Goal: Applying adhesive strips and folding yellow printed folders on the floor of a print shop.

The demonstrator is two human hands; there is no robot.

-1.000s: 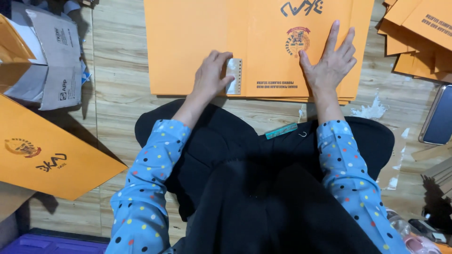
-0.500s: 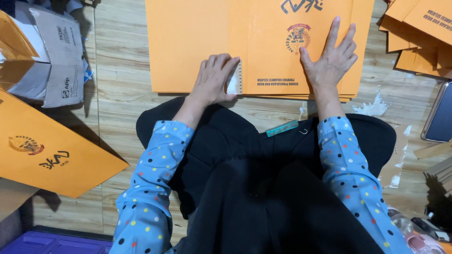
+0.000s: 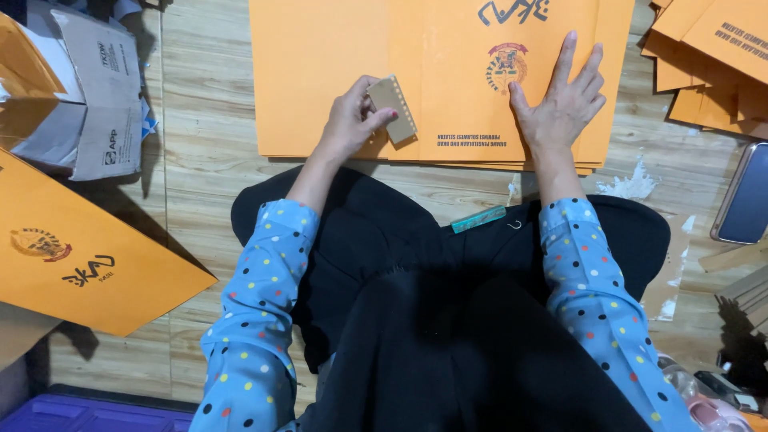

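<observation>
A stack of large orange printed sheets lies on the wooden floor in front of me. My left hand holds a small tan rectangular scraper with a notched edge, lifted at an angle over the sheets' near edge. My right hand lies flat with spread fingers on the top sheet, next to its round printed emblem. Both arms wear blue sleeves with coloured dots.
A folded orange sheet lies at the left, with a cardboard box behind it. More orange sheets are piled at the upper right. A phone rests at the right edge. A small teal strip sits on my dark lap.
My left hand slid the scraper along the sheets' near edge, then tilted it up so its flat face shows. My right hand has stayed pressed in place.
</observation>
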